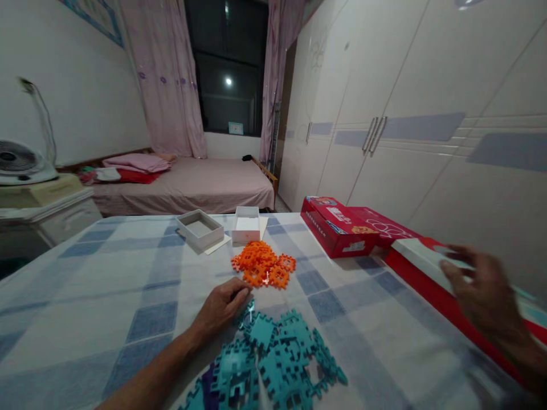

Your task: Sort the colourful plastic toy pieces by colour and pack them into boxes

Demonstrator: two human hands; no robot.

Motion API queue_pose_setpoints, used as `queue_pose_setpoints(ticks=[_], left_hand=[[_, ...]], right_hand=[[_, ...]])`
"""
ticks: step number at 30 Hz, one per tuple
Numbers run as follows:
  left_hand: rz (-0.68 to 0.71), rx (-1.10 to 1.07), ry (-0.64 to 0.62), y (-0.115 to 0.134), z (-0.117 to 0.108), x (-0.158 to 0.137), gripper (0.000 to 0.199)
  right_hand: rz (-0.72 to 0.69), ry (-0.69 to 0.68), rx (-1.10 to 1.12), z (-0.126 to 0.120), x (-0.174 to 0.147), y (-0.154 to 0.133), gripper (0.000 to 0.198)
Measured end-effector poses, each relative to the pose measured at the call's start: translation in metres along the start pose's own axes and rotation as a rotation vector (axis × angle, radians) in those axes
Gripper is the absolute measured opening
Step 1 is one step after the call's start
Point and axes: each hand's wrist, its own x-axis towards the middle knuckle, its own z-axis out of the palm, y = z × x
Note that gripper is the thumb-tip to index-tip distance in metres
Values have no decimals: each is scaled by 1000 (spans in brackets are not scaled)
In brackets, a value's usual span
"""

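My left hand [228, 297] rests on the tablecloth with its fingers curled in, and nothing shows in them. Its fingertips lie beside a heap of orange plastic gears [257, 259]. Just below the hand spreads a larger pile of teal interlocking plastic pieces [286, 356], with a purple piece [209, 387] at its lower left. Over on the right, my right hand [485, 279], slightly blurred, has its thumb and fingers around the edge of a long white box [421, 263]. That box lies in or on a red box [410, 267].
Two small open boxes, one greyish [200, 229] and one white [247, 225], stand at the table's far side, papers beneath them. A closed red carton [337, 226] is at the back right. Beyond are a bed [222, 185], a white wardrobe [384, 85] and a fan [21, 162].
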Motion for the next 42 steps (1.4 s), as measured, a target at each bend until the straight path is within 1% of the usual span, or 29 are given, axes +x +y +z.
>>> queue_pose_setpoints(ticks=[1,2,4,7,8,10,12,14,16,18,20,21,23,25,27,29,32,34,36,38,40,42], left_hand=[[9,2,-2,0,0,0,27],[16,3,-3,-1,0,0,27],[23,2,1,-2,0,1,26],[14,-3,11,-4,1,2,26],[9,-8,12,-5,1,2,26],[10,-20,9,-6,2,2,26],[17,-31,6,-8,2,3,27],[16,-33,6,-8,1,3,27],[6,-32,5,-9,1,4,27],[3,-27,-5,-8,0,5,28],[6,-23,-20,-8,-1,5,28],[2,-22,-32,-8,-2,5,28],[-25,-30,-47,-7,-2,5,27],[-47,-46,-47,-5,-2,4,28],[-55,-63,-32,-2,-1,3,30],[-65,-72,-14,1,0,1,32],[-82,-57,-8,2,1,0,34],[-66,-32,-13,2,1,1,33],[-47,-11,-14,2,1,1,32],[-53,-1,-10,2,0,1,33],[-56,2,-22,2,-1,1,34],[-45,5,-33,3,-1,1,33]], right_hand=[[-35,-91,116,19,-2,-26,37],[-119,-185,231,39,-3,-53,34],[-266,-376,340,80,-6,-107,31],[-420,-512,358,138,-8,-183,43],[-477,-541,327,155,-8,-206,46],[-618,-603,227,186,-9,-246,45],[-667,-651,118,211,-10,-275,32],[-649,-680,63,231,-11,-292,23],[-615,-689,54,246,-11,-299,21],[-585,-680,48,253,-8,-299,18],[-552,-650,45,249,-4,-295,17],[-537,-630,41,244,-1,-291,18],[-524,-581,58,224,3,-279,20],[-528,-517,130,193,2,-257,19],[-527,-450,239,154,-6,-223,15],[-509,-435,290,114,-21,-179,16],[-445,-364,217,61,-47,-105,21],[-398,-343,140,36,-62,-57,22],[-362,-327,72,18,-74,-17,21],[-347,-328,19,9,-80,15,21],[-346,-349,-10,6,-84,39,21],[-343,-379,-18,7,-85,56,23]])
